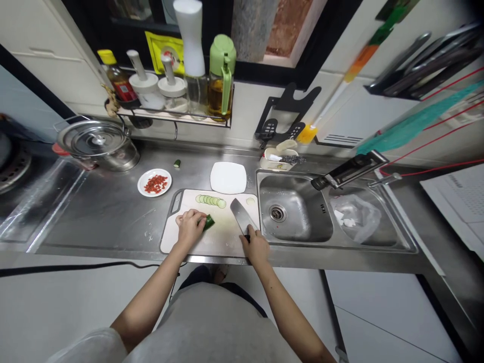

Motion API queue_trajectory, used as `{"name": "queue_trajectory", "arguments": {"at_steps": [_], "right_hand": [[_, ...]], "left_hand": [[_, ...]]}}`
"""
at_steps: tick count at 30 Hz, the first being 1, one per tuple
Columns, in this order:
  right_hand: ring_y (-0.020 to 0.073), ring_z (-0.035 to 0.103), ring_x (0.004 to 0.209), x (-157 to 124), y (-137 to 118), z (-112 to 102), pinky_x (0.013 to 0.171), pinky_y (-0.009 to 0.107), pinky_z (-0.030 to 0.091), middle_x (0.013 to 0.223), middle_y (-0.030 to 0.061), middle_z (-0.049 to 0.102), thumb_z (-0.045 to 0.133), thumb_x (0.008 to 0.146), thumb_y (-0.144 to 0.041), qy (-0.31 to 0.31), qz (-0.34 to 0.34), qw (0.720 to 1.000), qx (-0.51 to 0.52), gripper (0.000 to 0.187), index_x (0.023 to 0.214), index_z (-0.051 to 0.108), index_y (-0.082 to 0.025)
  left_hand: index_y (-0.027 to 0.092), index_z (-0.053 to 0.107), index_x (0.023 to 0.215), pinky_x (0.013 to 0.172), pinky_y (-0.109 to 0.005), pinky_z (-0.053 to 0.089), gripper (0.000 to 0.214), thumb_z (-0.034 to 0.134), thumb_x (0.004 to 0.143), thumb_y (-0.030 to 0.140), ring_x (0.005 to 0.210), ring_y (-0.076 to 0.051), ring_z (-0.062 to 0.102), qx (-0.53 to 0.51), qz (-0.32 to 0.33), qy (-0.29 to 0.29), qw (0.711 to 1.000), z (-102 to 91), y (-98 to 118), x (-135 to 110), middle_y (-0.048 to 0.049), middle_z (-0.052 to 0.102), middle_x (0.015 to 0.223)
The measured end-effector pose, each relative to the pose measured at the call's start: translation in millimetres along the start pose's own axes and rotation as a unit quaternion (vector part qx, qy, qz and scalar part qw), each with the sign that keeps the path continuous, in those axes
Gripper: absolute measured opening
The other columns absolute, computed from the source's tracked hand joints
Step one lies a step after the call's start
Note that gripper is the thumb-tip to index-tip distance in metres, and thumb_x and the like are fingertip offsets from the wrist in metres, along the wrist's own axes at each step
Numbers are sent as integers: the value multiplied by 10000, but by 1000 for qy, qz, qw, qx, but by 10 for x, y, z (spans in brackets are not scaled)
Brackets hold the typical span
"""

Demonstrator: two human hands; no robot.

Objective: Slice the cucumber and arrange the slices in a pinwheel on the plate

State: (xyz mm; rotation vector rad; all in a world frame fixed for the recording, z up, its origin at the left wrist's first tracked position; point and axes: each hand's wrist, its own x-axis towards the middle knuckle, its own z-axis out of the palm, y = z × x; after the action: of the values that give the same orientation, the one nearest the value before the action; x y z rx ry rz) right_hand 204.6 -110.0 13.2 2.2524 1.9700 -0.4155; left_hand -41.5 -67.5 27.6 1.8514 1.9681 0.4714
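Observation:
My left hand (191, 224) is closed around a dark green piece of cucumber (208, 222) on the white cutting board (223, 247). In my right hand (257, 249) is the black handle of a kitchen knife (241, 214); its broad blade points away from me, resting on or just over the board's right side. Behind the cucumber piece lies an overlapping row of cucumber slices (210, 200). A single slice (250, 201) sits at the board's far right corner.
Behind the board is a white square plate (228, 177). A round plate of chopped red pieces (155, 182) and a cucumber end (177, 164) stand to the left, with a lidded steel pot (99, 146) beyond. The sink (295, 206) adjoins the board's right side.

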Motion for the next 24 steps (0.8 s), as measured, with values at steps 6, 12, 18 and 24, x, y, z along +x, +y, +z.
{"name": "queue_trajectory", "arguments": {"at_steps": [6, 12, 18, 24], "right_hand": [[256, 590, 957, 14, 11, 20, 676, 305, 394, 1048, 109, 619, 503, 910, -495, 5, 1, 1000, -13, 503, 1337, 468, -232], [283, 543, 926, -20, 104, -7, 688, 342, 391, 998, 148, 604, 451, 898, -568, 123, -31, 992, -15, 590, 1322, 496, -160], [258, 493, 854, -48, 210, -66, 759, 372, 392, 908, 125, 596, 337, 951, -476, 269, -131, 954, 26, 498, 1211, 590, -136], [251, 488, 862, -107, 47, -63, 787, 377, 399, 877, 110, 598, 338, 961, -453, 291, -217, 928, 82, 448, 1140, 612, -148]], "left_hand": [[272, 694, 995, 917, -404, 317, 227, 515, 889, 365, 1006, -224, 553, -10, 8, 0, 1000, 18, -22, -78, -49, 643, 1042], [300, 575, 1232, 961, -404, 348, 474, 630, 783, 442, 1074, -252, 537, -4, 32, -39, 999, -35, -59, -131, -56, 593, 1165], [290, 492, 1329, 947, -389, 385, 626, 623, 721, 213, 1091, -254, 534, -23, 36, -80, 996, 25, -119, -143, -66, 584, 1170], [232, 559, 1266, 920, -337, 435, 596, 588, 681, 123, 1058, -237, 548, -90, 15, -37, 995, 163, -201, -128, -75, 612, 1093]]}}
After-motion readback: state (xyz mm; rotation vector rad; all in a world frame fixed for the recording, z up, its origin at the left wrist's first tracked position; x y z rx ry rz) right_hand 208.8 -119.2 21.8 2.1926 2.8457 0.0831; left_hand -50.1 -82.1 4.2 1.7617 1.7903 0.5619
